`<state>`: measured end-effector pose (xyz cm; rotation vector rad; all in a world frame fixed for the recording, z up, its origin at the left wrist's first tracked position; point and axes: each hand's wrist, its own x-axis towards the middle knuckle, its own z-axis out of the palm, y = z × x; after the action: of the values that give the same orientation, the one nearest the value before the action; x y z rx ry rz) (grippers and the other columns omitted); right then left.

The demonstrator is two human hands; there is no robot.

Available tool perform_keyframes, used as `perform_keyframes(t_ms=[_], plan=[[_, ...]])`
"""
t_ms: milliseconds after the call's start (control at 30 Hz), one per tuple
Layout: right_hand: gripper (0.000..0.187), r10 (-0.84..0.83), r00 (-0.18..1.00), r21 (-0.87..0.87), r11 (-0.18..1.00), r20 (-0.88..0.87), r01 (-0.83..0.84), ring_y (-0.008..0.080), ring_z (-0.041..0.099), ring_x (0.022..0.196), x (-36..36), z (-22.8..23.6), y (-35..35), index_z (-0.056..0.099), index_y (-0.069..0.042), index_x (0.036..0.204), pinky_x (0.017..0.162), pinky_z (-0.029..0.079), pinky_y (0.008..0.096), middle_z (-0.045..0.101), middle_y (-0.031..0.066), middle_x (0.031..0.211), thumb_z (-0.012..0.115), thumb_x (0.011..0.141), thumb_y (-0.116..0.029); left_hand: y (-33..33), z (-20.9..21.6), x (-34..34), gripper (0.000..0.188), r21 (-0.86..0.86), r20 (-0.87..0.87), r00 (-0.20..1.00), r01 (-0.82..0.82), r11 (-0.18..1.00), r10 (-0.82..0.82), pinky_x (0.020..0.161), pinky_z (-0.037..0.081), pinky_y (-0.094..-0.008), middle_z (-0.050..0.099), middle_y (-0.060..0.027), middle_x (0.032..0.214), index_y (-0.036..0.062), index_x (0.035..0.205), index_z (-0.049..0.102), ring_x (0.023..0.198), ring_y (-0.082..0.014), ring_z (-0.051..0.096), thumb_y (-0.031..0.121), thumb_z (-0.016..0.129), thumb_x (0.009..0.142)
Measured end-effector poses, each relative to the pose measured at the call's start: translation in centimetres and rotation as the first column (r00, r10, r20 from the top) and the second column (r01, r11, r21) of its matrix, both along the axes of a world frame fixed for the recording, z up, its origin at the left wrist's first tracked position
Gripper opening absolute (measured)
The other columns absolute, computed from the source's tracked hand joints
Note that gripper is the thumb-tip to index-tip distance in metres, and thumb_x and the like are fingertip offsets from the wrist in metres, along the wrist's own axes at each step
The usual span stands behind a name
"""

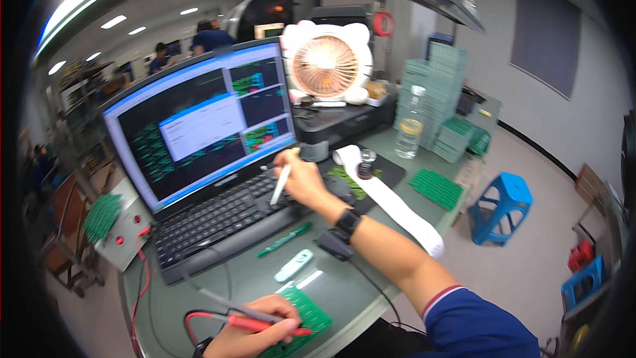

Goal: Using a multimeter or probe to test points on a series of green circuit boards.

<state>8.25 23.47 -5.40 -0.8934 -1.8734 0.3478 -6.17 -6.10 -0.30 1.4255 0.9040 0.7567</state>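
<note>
My left hand is closed round a red test probe and a grey pen-like probe. Beneath its fingers lies a green circuit board. Over the right end of a black keyboard, my right hand grips a slim white pen-like stick that points down toward the keys; motion blurs it a little. Between the hands are a green marker and a pale green highlighter-like object. Behind the keyboard stands a lit monitor with a pale window open on it.
White paper strip, small dark bottle and green board panel lie to the right. Farther back stand a clear bottle, stacked green trays and a fan. A blue stool is on the floor. Red cable hangs at left.
</note>
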Motion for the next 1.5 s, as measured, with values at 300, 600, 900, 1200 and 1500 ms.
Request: perform_keyframes(t_ms=[300, 600, 900, 1200, 1500], plan=[[0.014, -0.007, 0.999, 0.052, 0.999, -0.035, 0.009, 0.0341, 0.063, 0.081, -0.9, -1.0, -0.1, 0.05, -0.013, 0.1, 0.074, 0.039, 0.0455, 0.066, 0.0092, 0.081, 0.057, 0.088, -0.014, -0.3, 0.4, 0.9, 0.005, 0.008, 0.019, 0.991, -0.134, 0.991, 0.134, 0.056, 0.042, -0.0187, 0.058, -0.002, 0.079, 0.0029, 0.092, 0.059, 0.062, -0.0061, 0.053, 0.008, 0.058, 0.093], [0.014, 0.006, 0.998, 0.045, 0.999, -0.067, -0.003, 0.0306, 0.061, 0.081, -0.8, -1.4, -0.1, 0.049, -0.012, 0.099, 0.076, 0.034, 0.0408, 0.066, 0.0075, 0.081, 0.054, 0.087, -0.007, -0.2, 0.3, 0.8, 0.005, 0.075, -0.024, 0.992, -0.125, 0.989, 0.127, 0.056, 0.041, -0.0189, 0.055, -0.0038, 0.091, 0.0016, 0.091, 0.058, 0.065, -0.0073, 0.054, 0.007, 0.059, 0.091], [0.02, 0.011, 0.995, 0.078, 0.997, -0.096, -0.003, 0.0295, 0.061, 0.079, -0.9, -1.6, 0.1, 0.049, -0.012, 0.099, 0.073, 0.032, 0.0398, 0.067, 0.0066, 0.083, 0.053, 0.083, -0.001, 0.0, 0.6, 0.8, 0.008, 0.1, -0.058, 0.991, -0.115, 0.988, 0.121, 0.055, 0.041, -0.0189, 0.055, -0.0043, 0.092, 0.0017, 0.09, 0.057, 0.065, -0.0075, 0.054, 0.009, 0.061, 0.09], [0.02, 0.01, 0.995, 0.076, 0.997, -0.094, -0.003, 0.0289, 0.062, 0.078, -1.0, -1.7, 0.1, 0.049, -0.011, 0.098, 0.072, 0.031, 0.0393, 0.066, 0.0064, 0.08, 0.053, 0.082, 0.0, 0.2, 0.6, 0.7, 0.006, 0.134, -0.068, 0.995, -0.07, 0.989, 0.08, 0.057, 0.042, -0.0198, 0.054, -0.0071, 0.096, 0.0006, 0.092, 0.057, 0.064, -0.0087, 0.054, 0.006, 0.058, 0.089], [0.017, 0.001, 0.996, 0.066, 0.998, -0.093, 0.006, 0.0281, 0.061, 0.075, -1.0, -1.6, -0.1, 0.049, -0.01, 0.097, 0.076, 0.033, 0.0376, 0.066, 0.0066, 0.076, 0.058, 0.083, -0.005, 0.1, 0.6, 0.7, 0.006, 0.12, -0.066, 0.993, -0.085, 0.989, 0.093, 0.056, 0.042, -0.02, 0.054, -0.0074, 0.095, 0.0012, 0.092, 0.057, 0.064, -0.0086, 0.054, 0.006, 0.059, 0.089]])
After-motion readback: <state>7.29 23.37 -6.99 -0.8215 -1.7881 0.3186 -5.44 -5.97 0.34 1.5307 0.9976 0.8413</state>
